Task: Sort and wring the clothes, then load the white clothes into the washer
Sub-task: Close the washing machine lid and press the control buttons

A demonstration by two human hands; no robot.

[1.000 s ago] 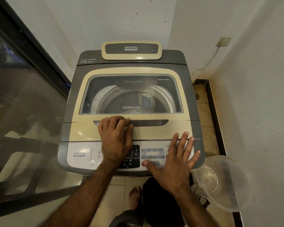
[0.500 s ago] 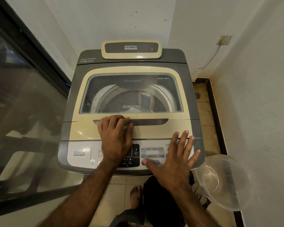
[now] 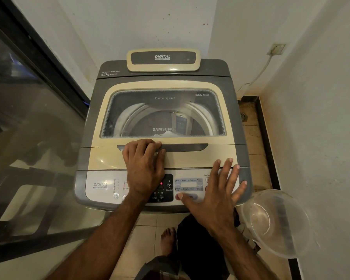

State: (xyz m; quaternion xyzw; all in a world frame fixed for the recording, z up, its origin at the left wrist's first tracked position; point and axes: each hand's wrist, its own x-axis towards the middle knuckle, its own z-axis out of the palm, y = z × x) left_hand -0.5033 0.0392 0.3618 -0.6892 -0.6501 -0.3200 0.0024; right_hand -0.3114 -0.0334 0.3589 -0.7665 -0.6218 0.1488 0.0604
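Note:
A top-loading washer [image 3: 89, 126] in grey and cream stands before me with its glass lid [image 3: 164, 114] shut. Through the glass a bit of white cloth [image 3: 166, 134] shows at the drum's near edge. My left hand [image 3: 143, 168] lies flat on the lid, fingertips in the dark handle recess [image 3: 186, 147]. My right hand [image 3: 216, 197] is spread over the control panel [image 3: 101, 186], its thumb on a red-lit button at the panel's lower edge. Neither hand holds anything.
A clear plastic basin [image 3: 277, 223] sits on the floor at the washer's right, beside the white wall. A dark glass door [image 3: 28, 128] runs along the left. A dark heap [image 3: 198, 245] and my bare foot [image 3: 168, 239] are below the panel.
A red light now shows under my right thumb and on the small display. Both hands stay where they were.

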